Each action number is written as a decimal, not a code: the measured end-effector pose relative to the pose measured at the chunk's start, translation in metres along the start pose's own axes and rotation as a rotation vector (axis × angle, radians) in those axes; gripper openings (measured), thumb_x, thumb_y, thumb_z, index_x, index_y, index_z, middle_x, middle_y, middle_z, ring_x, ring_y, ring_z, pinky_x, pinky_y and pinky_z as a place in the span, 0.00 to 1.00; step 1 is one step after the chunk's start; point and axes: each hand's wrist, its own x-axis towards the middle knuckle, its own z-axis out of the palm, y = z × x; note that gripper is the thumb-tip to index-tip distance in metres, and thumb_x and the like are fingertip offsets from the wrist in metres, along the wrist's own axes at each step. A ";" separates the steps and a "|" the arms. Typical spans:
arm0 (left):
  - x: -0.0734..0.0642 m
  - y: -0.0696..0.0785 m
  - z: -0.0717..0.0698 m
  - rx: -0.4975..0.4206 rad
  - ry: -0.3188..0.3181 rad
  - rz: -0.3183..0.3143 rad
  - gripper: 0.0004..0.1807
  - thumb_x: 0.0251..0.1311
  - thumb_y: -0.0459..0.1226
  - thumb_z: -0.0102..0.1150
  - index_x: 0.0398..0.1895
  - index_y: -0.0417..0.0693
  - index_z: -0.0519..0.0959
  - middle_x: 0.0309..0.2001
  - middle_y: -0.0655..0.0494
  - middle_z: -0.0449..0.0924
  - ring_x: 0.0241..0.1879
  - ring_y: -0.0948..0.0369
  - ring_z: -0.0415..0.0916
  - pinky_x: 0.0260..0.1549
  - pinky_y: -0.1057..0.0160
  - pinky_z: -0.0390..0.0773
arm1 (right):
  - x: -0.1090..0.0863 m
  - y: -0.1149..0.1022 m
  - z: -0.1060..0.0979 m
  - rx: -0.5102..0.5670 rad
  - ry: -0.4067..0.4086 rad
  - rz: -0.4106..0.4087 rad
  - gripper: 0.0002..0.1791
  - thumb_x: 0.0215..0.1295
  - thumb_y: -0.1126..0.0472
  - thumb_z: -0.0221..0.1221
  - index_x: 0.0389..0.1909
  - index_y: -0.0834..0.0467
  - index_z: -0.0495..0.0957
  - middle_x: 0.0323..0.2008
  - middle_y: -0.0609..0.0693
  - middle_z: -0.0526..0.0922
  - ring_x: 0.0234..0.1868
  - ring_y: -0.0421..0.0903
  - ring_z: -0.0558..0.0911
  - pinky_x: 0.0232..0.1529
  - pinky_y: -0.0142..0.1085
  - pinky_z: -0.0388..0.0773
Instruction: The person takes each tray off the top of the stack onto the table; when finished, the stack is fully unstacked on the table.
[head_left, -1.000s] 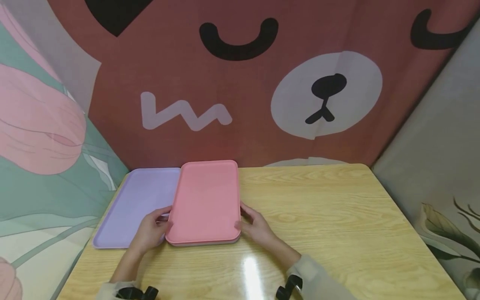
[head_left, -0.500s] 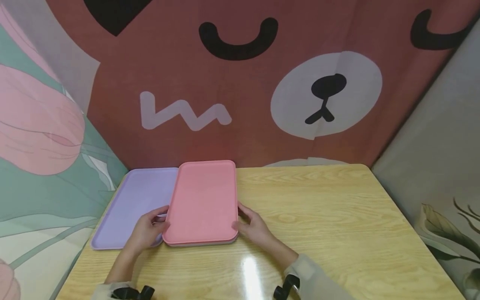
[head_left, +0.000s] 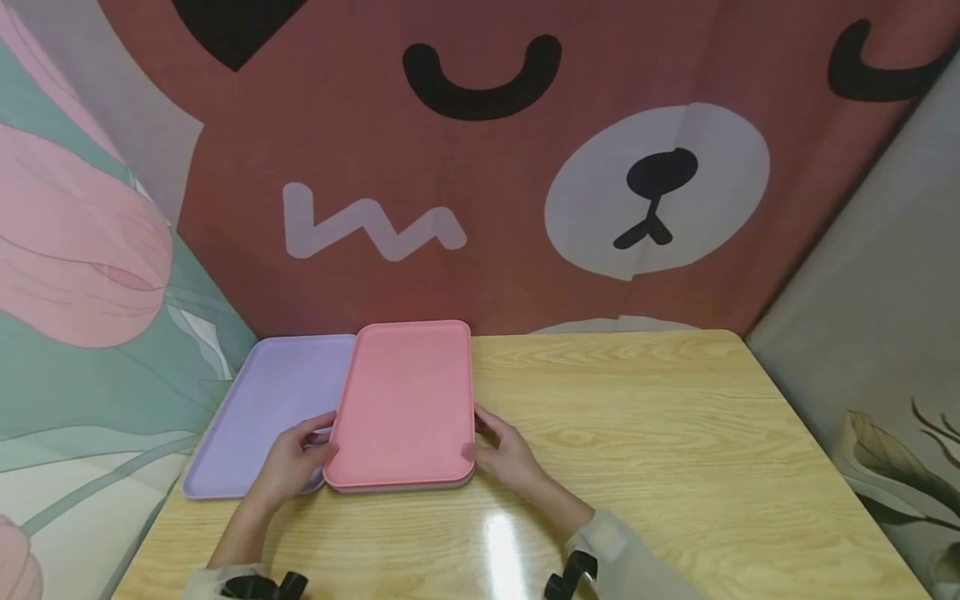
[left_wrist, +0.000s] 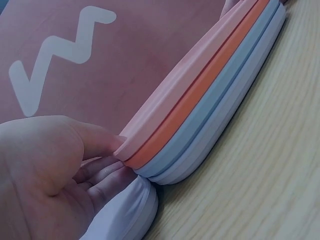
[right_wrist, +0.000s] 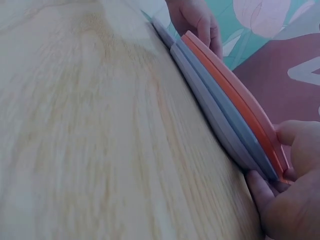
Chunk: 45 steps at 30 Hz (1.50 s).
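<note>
A pink tray (head_left: 405, 400) tops a stack. Below it the left wrist view shows an orange tray (left_wrist: 200, 87), a blue tray (left_wrist: 220, 87) and a pale greyish-lavender one at the bottom. My left hand (head_left: 292, 458) holds the stack's near left side, thumb at the pink rim and fingers lower down. At the near right side my right hand (head_left: 510, 454) grips the stack, its thumb on the pink rim and a finger low by the tabletop. A lavender tray (head_left: 262, 400) lies flat just left of the stack, partly covered by my left hand.
The wood-grain table (head_left: 622, 433) extends to the right of the stack. Behind it hangs a brown cloth (head_left: 502, 167) with a bear face. Patterned cloth (head_left: 82, 400) borders the left, and a grey curtain (head_left: 885, 292) the right.
Both hands and the stack have shifted slightly left, mostly in the first half second. The lavender tray's left edge has moved a touch left too. Since then almost nothing differs.
</note>
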 end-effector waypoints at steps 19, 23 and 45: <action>0.006 -0.003 0.005 0.113 0.120 0.005 0.16 0.70 0.27 0.56 0.58 0.30 0.80 0.49 0.35 0.84 0.38 0.68 0.81 0.37 0.72 0.79 | 0.001 -0.020 0.014 -0.084 0.067 0.023 0.47 0.54 0.80 0.54 0.79 0.67 0.51 0.73 0.66 0.63 0.72 0.63 0.66 0.66 0.49 0.72; 0.005 -0.002 0.005 0.100 0.117 -0.011 0.16 0.68 0.25 0.57 0.57 0.28 0.79 0.49 0.35 0.84 0.37 0.69 0.81 0.37 0.73 0.79 | 0.000 -0.023 0.012 -0.077 0.057 0.034 0.48 0.54 0.80 0.53 0.79 0.65 0.52 0.70 0.66 0.68 0.70 0.62 0.69 0.61 0.43 0.76; 0.004 -0.008 0.007 -0.003 0.029 -0.056 0.25 0.65 0.28 0.64 0.64 0.25 0.73 0.51 0.33 0.82 0.48 0.58 0.81 0.45 0.72 0.79 | -0.006 -0.024 -0.028 0.437 -0.081 0.261 0.43 0.65 0.76 0.56 0.79 0.65 0.50 0.64 0.70 0.72 0.48 0.48 0.84 0.51 0.42 0.83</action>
